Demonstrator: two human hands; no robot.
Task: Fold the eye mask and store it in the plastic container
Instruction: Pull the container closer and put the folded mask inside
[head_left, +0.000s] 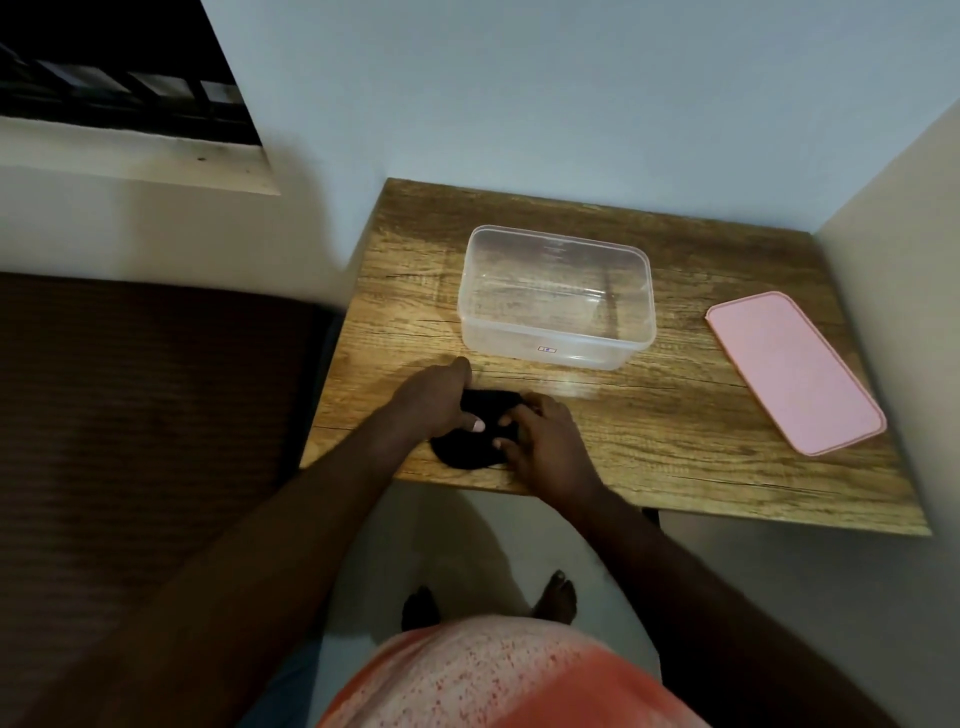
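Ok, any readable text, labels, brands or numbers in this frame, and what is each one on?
Nothing can be read.
Small sticker on the near wall of the clear plastic container: red and blue marks, too small to read.
Pink lid, black eye mask, wooden table: no text visible.

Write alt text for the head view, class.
Both hands, left hand and right hand, press a black eye mask on a wooden table. Behind it stands an open, empty container; a pink lid lies to its right.

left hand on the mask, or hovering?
Touching. In the head view the left hand lies on the black mask, thumb pressed onto the fabric, with no gap showing.
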